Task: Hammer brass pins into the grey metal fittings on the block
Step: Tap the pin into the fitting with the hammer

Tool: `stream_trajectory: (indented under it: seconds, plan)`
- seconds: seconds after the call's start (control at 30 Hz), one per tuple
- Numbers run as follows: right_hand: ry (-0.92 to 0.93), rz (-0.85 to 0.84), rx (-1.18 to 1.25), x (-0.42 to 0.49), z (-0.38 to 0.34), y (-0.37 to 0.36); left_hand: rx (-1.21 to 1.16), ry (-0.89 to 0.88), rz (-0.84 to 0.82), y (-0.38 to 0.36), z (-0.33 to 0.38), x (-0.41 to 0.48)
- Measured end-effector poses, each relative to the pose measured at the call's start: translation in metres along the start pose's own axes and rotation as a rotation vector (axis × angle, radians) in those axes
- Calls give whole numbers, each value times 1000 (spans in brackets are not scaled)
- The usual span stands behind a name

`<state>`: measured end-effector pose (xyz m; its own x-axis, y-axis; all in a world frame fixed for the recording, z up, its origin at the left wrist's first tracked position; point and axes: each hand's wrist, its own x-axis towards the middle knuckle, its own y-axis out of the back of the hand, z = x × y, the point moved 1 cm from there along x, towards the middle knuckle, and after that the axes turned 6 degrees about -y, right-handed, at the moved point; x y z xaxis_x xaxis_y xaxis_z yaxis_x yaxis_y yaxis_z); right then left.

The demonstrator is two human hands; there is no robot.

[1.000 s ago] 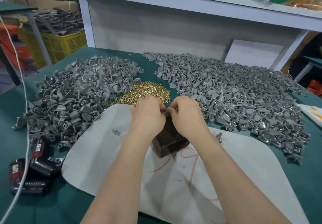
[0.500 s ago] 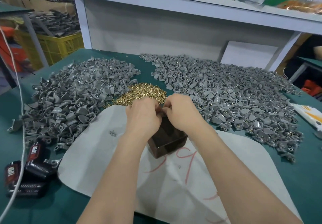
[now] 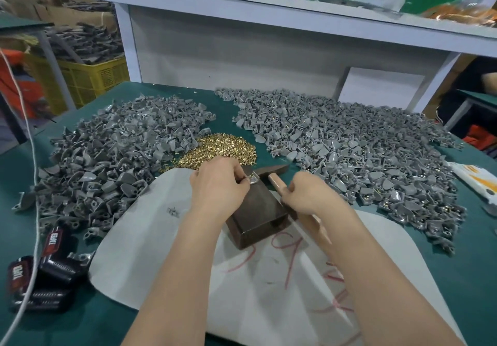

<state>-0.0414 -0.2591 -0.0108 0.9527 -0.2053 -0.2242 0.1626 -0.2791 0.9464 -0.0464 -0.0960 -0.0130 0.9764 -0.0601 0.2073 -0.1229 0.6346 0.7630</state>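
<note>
Grey fitting (image 3: 252,179) half hidden by left hand (image 3: 219,184) — right hand (image 3: 309,195) grips hammer (image 3: 275,181).

The person's left hand (image 3: 219,184) and right hand (image 3: 309,193) are bare to the fingertips. The left forearm (image 3: 183,259) and the right forearm (image 3: 376,259) are bare too, slim and smooth, uncovered as far as the view reaches.

A small-parts assembly workshop: heaps of grey fittings (image 3: 107,157) and loose brass pins (image 3: 223,149) cover a green tabletop (image 3: 462,278); a yellow crate (image 3: 88,79) of more parts stands upper left
</note>
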Motion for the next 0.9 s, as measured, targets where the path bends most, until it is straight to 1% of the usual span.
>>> stream_trajectory:
  seconds: [0.07,0.13,0.2,0.23,0.27,0.33,0.37,0.4,0.43,0.47,0.5,0.53,0.57,0.6,0.63,0.7,0.73,0.77,0.83,0.87,0.9]
  plan:
    - [-26,8,216,-2,7,7,7,8,5,1,-1,0]
    - [-9,36,411,-6,11,18,26,11,25,1,-2,1]
    - [59,60,486,-14,10,27,34,10,47,0,-2,1]
    - [93,93,447,-19,9,30,36,8,56,0,-1,1]
    - [119,163,366,-24,7,34,39,3,62,0,-1,1]
    - [166,401,244,-33,4,37,37,-12,63,0,-1,0]
    - [212,529,263,-39,3,38,23,-23,63,0,-2,0]
    - [271,625,334,-48,1,37,6,-35,65,0,-2,0]
    - [344,684,382,-56,-1,34,-9,-47,70,0,-3,0]
    - [419,693,350,-62,-4,29,-16,-55,76,0,-3,0]
    - [475,648,262,-64,-7,21,-16,-56,81,0,-3,0]
    - [493,568,187,-63,-9,11,-13,-56,82,0,-3,1]
    - [467,488,165,-61,-9,6,-11,-58,78,0,-3,0]
    - [457,469,202,-59,-9,6,-14,-59,74,0,-2,0]
    - [457,505,268,-57,-10,9,-20,-58,74,0,-1,0]
    - [462,639,414,-56,-8,18,-31,-48,73,-1,-1,-1]
    - [480,681,447,-57,-8,22,-31,-44,76,-1,-2,0]
    - [502,670,416,-58,-6,23,-28,-43,75,-2,-2,1]
    - [510,532,238,-61,-5,13,-16,-50,68,-1,0,1]
    - [475,461,193,-63,-4,10,-5,-54,64,0,0,0]
    - [451,443,204,-62,-3,11,6,-57,69,0,0,0]
